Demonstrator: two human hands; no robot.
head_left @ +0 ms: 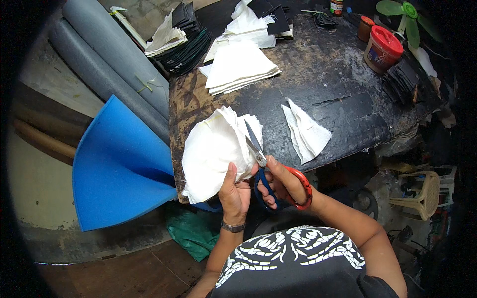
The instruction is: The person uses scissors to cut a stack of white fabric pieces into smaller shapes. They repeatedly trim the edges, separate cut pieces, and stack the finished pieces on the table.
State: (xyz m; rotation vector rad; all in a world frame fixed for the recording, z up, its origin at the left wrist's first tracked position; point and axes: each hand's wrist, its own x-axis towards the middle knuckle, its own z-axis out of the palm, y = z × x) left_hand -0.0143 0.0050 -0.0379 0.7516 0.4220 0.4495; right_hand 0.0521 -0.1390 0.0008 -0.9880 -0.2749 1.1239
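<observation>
My left hand [233, 191] grips a thick stack of white fabric pieces [213, 149] from below, holding it over the near edge of the dark worn table [328, 84]. My right hand [283, 184] holds scissors [263, 166] with one blue and one orange handle loop. Their blades point up and left, into the right edge of the white stack. A metal watch sits on my left wrist.
A small pile of cut white pieces [305, 131] lies on the table to the right. More white stacks [238, 67] and black pieces [186, 49] sit further back. A red-lidded tub [382, 47] stands at the far right. Blue foam sheet [119, 169] and grey rolls [109, 59] lean on the left.
</observation>
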